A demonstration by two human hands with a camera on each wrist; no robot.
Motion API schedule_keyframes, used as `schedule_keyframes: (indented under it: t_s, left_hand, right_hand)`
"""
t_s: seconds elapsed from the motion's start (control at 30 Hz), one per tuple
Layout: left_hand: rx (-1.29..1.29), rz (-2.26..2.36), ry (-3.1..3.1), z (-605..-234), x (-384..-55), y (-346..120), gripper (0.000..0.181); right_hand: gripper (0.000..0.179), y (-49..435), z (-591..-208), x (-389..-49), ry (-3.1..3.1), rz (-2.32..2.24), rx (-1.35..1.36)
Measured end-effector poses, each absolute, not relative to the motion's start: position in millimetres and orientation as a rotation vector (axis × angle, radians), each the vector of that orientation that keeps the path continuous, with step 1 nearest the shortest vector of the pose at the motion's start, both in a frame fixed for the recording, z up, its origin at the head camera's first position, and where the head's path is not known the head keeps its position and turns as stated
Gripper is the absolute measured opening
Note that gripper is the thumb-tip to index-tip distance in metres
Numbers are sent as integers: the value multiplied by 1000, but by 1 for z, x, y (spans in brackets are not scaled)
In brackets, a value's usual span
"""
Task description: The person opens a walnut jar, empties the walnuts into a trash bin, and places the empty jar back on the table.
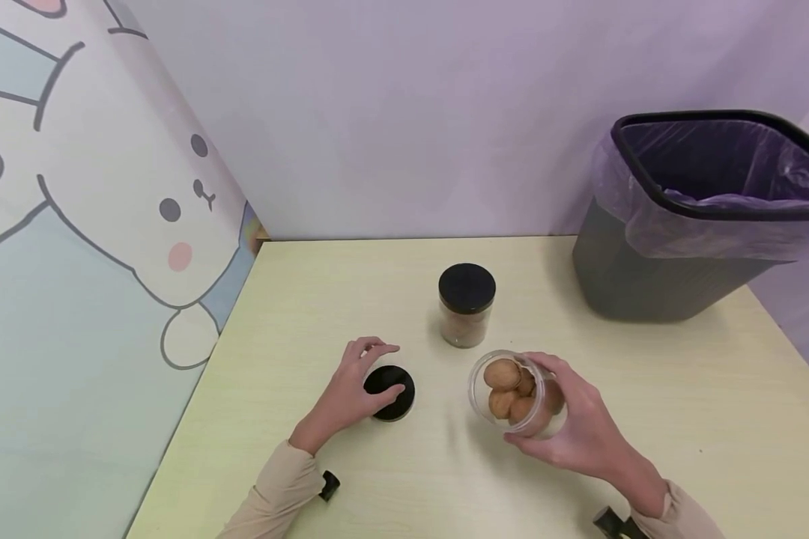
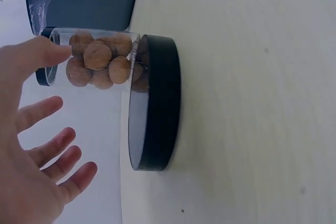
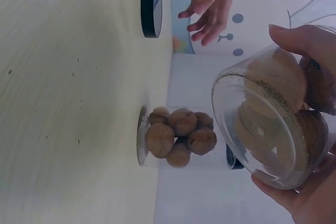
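A clear round jar [image 1: 551, 427] of walnuts [image 1: 502, 374] is held by my right hand [image 1: 583, 430], thumb and fingers wrapped round its side. It has no lid on and leans with its mouth toward the left; in the right wrist view its clear base [image 3: 262, 129] faces the camera. My left hand [image 1: 344, 389] hovers above a round black lid [image 1: 389, 393] lying on the table, thumb and fingers spread. In the left wrist view, its fingers [image 2: 63, 153] are apart from the lid. A second walnut jar [image 1: 464, 326], capped with a black lid [image 1: 467, 288], stands upright behind.
A grey bin [image 1: 637, 281] lined with a translucent purple bag [image 1: 708, 232] stands at the table's back right. The pale table [image 1: 330, 292] meets a plain wall at the back and a wall with a cartoon rabbit on the left. Small dark specks dot the tabletop.
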State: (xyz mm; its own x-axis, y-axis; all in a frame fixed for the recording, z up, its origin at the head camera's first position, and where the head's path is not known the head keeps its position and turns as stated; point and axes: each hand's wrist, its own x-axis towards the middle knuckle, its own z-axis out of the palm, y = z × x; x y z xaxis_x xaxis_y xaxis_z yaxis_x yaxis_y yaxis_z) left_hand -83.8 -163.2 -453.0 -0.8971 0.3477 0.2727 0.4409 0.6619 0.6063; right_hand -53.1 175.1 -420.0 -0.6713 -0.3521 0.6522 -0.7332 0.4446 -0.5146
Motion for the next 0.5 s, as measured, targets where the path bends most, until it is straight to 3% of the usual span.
schedule_keyframes:
  t_s: [0.5]
  left_hand:
    - [-672,-1183,-2590,-431,-93,-152,51]
  right_hand:
    - [98,191,-410,-57,-2232,1156,860]
